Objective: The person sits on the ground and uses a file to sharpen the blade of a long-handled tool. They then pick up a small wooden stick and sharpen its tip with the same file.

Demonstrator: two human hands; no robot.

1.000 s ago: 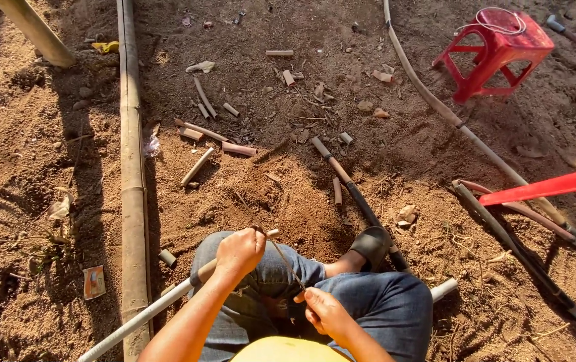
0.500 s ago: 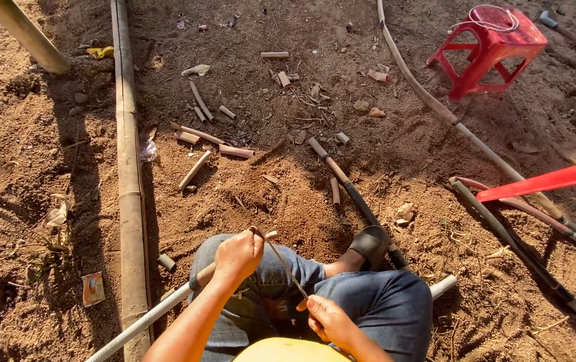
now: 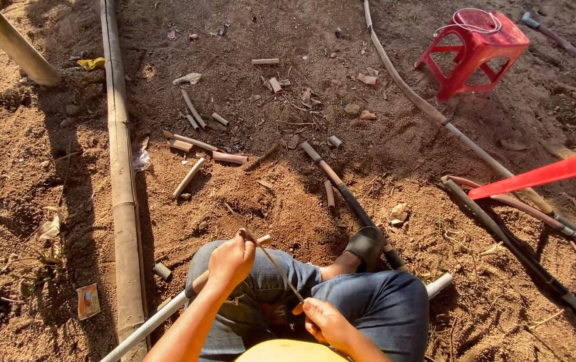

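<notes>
L hand (image 3: 232, 260): fingers curled tight round upper end of thin bamboo strip (image 3: 273, 263), held over L knee.
R hand (image 3: 325, 322): fingers pinched on strip's lower end, near lap, by bottom edge of view.
Strip: thin, dark, runs diag. from L fist down to R hand, across jeans (image 3: 375, 308); looks taut, slightly bowed.
Pale pole (image 3: 150, 323): lies under legs, crossing from bottom-left twd R knee; far end (image 3: 439, 284) pokes out beside R leg. Hands not touching it, as far as I can tell.
Foot: dark sandal (image 3: 366, 245) planted on dirt, resting against dark-handled stick (image 3: 348, 198).
Ground (image 3: 248, 201): bare brown earth, short bamboo offcuts (image 3: 229, 157) scattered mid-view; long bamboo pole (image 3: 119, 161) along left side.
Right side: red plastic stool (image 3: 476, 50) near top-right corner, long thin cane (image 3: 435, 114) running past it, red bar (image 3: 543, 174) at right edge.
Progress (judgement): offcuts suggest cutting already well on; one strip in hand being worked or checked; long poles uncut, so plenty prob. left. No blade visible, can't say how strip is being worked.
</notes>
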